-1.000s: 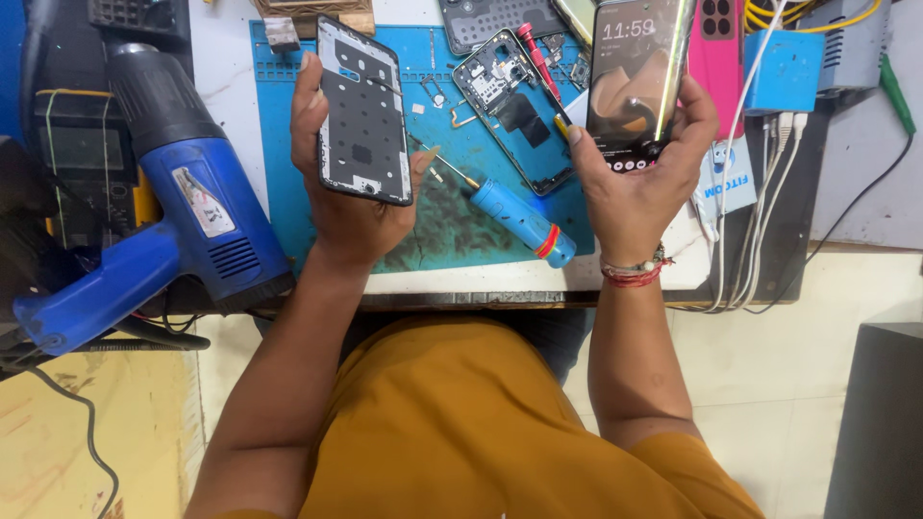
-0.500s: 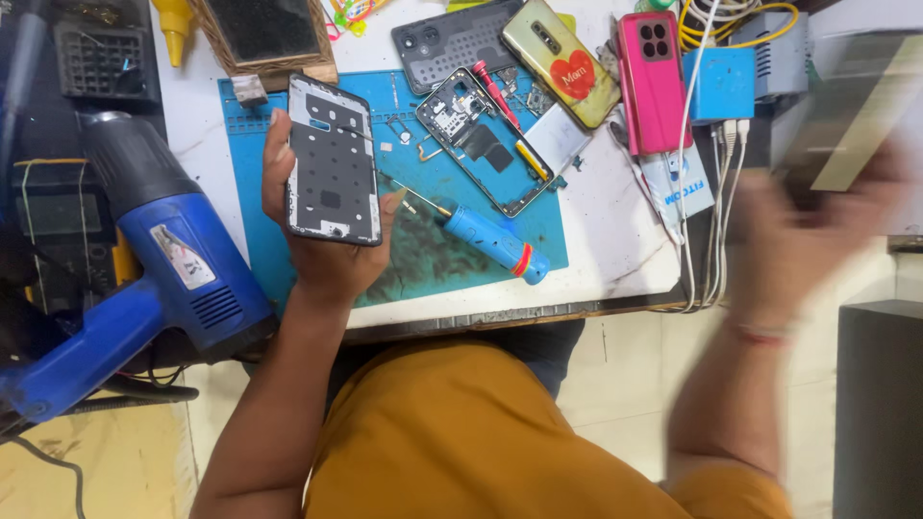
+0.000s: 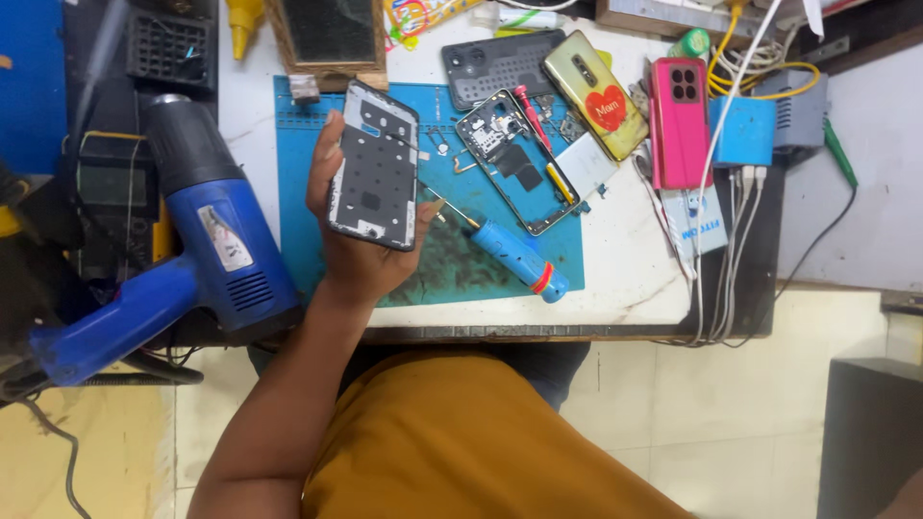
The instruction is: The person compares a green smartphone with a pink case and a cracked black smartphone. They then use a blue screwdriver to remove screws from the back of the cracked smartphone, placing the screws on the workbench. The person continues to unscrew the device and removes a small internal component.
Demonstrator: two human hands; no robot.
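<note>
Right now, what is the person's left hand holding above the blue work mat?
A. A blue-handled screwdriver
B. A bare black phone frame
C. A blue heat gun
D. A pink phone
B: the left hand has its grip around the bare black phone frame, while the blue-handled screwdriver lies untouched on the blue work mat and the right hand is out of view.
</note>
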